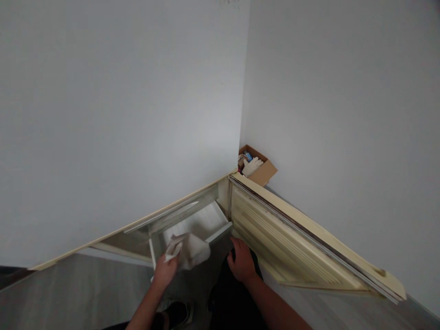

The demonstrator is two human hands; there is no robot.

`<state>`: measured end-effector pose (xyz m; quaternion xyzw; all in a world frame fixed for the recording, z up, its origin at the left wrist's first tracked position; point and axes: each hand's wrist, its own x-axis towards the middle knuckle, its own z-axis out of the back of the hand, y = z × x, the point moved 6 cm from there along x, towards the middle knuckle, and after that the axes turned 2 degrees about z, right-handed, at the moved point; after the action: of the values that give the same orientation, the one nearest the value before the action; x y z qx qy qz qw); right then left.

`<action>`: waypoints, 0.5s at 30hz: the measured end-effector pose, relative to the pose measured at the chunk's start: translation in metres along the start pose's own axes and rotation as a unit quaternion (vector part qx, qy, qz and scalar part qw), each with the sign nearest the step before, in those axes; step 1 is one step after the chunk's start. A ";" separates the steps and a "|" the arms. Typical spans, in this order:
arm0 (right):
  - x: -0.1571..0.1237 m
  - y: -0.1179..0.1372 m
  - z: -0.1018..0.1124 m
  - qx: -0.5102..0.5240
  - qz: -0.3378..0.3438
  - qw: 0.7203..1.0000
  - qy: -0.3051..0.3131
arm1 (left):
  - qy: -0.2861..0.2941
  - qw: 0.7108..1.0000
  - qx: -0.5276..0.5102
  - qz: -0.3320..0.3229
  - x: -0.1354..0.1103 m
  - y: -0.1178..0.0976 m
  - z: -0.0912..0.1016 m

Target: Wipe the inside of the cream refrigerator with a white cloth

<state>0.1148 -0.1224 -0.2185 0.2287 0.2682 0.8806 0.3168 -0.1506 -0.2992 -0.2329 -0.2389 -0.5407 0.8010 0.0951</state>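
My left hand is closed on a crumpled whitish cloth, which hangs over the front of a pulled-out white drawer. The drawer sits in a low compartment and looks like a fridge or freezer drawer. To its right, a cream-coloured door stands swung out, its ribbed inner panel facing me. My right hand rests on my dark-clothed knee, fingers stretched out and holding nothing, beside the drawer's right corner and near the door panel.
Behind the door's hinge end, an open cardboard box holds a pale glove, a blue item and other small things. Large pale surfaces rise on the left and right. My dark shoe stands on the grey floor.
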 end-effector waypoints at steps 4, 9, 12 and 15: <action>0.000 0.003 -0.001 -0.013 0.004 1.000 0.002 | 0.137 0.962 0.211 -0.103 -0.007 0.007 -0.042; 0.000 0.004 -0.004 -0.032 0.009 0.999 0.001 | 0.157 0.897 0.380 -0.164 -0.019 0.019 -0.066; -0.001 0.002 -0.006 -0.037 0.015 0.999 -0.004 | 0.157 0.865 0.441 -0.180 -0.019 0.020 -0.067; -0.001 0.001 -0.006 -0.039 0.014 0.999 -0.003 | 0.160 0.843 0.477 -0.190 -0.018 0.021 -0.067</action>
<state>0.1118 -0.1257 -0.2222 0.2226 0.2293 0.8941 0.3137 -0.1002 -0.2599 -0.2669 -0.1811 -0.1036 0.8769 0.4331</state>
